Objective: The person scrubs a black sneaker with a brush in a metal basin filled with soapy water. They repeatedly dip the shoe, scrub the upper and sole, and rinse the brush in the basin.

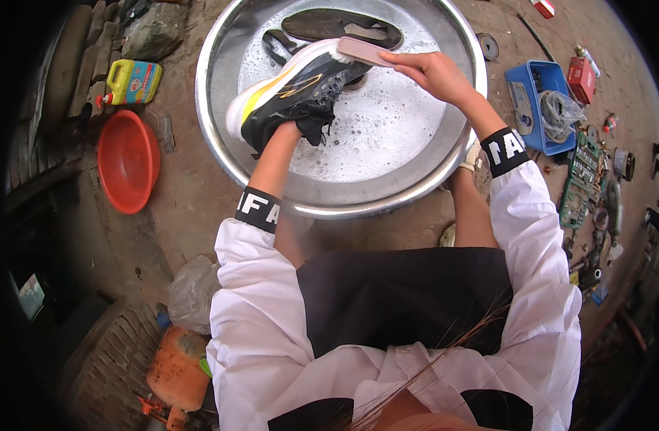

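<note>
A black running shoe [302, 89] with a white and yellow sole is held over a large metal basin [329, 209] of sudsy water. My left hand [289, 132] is inside the shoe's opening; its fingers are hidden there. My right hand [429, 73] grips a pink scrub brush [362, 51], its white bristles against the toe end of the shoe, at the sole's edge. Behind this shoe, a dark shoe [335, 24] lies on its side in the foam, with a black strap or shoe part [278, 46] beside it.
Left of the basin are an orange-red plastic bowl [129, 161] and a yellow detergent jug [133, 82]. To the right stand a blue bin [558, 145], a red box [581, 80] and a green socket set [579, 180]. An orange gas cylinder [179, 369] and a plastic bag [193, 293] are at lower left.
</note>
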### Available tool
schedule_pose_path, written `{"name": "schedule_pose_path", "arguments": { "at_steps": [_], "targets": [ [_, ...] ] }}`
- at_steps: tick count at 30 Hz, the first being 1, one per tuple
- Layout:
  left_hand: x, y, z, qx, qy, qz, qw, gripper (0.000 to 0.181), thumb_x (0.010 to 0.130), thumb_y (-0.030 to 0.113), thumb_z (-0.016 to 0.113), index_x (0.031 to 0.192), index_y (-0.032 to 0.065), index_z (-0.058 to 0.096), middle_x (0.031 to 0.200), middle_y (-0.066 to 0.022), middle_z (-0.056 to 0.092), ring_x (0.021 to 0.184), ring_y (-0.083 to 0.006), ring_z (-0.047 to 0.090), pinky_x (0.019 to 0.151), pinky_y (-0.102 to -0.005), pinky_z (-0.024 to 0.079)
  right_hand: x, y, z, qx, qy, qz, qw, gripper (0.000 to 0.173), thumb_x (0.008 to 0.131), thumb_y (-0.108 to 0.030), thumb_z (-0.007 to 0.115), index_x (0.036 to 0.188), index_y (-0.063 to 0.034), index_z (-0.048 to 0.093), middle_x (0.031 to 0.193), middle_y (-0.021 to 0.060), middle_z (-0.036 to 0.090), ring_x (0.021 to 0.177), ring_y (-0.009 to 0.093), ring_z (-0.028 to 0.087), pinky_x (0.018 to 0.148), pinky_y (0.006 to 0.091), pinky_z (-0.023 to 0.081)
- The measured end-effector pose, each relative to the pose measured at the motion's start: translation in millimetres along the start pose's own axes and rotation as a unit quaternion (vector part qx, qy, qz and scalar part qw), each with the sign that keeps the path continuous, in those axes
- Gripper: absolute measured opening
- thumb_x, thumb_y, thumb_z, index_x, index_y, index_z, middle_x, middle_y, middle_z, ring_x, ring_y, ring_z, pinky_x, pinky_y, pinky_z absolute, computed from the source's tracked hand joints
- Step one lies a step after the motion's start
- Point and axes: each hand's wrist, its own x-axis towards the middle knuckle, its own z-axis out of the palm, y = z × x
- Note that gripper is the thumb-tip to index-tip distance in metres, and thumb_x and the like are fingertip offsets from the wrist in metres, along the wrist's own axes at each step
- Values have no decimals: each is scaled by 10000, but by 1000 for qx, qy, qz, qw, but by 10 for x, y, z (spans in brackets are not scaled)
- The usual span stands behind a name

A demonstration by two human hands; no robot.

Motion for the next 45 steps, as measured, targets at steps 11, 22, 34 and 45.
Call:
{"name": "schedule_pose_path", "arguments": {
  "at_steps": [11, 22, 34, 45],
  "targets": [
    [40, -212, -15, 268, -4, 60, 962, 456, 942, 363, 435, 1309, 92, 464, 1336, -139, 473, 1246, -249, 432, 1064, -370, 324, -39, 173, 202, 4, 31, -41, 999, 313, 907, -318, 548, 1207, -403, 579, 799, 69, 663, 685, 301, 611, 636, 385, 499],
    [177, -41, -113, 250, -141, -7, 958, 464, 934, 315, 473, 1330, 76, 442, 1327, -126, 483, 1202, -233, 461, 1032, -345, 350, -71, -383, 421, 13, 50, -65, 997, 309, 888, -287, 589, 1187, -361, 608, 832, 80, 671, 702, 289, 622, 647, 376, 509],
    [80, 10, 49, -506, 30, -113, 855, 280, 974, 246, 418, 1153, 47, 498, 1146, -132, 552, 1042, -252, 568, 890, -394, 503, 5, -828, 559, 128, 82, 5, 988, 322, 891, -226, 596, 1210, -271, 607, 831, 105, 657, 642, 249, 616, 603, 323, 484],
    [130, 376, 178, -596, 177, -167, 765, 318, 971, 339, 372, 1116, 105, 530, 1095, -97, 576, 1016, -240, 571, 898, -401, 493, 162, -769, 642, 102, 91, 47, 989, 306, 890, -200, 600, 1193, -233, 623, 923, 121, 679, 732, 274, 660, 642, 331, 508]
  ]
}}
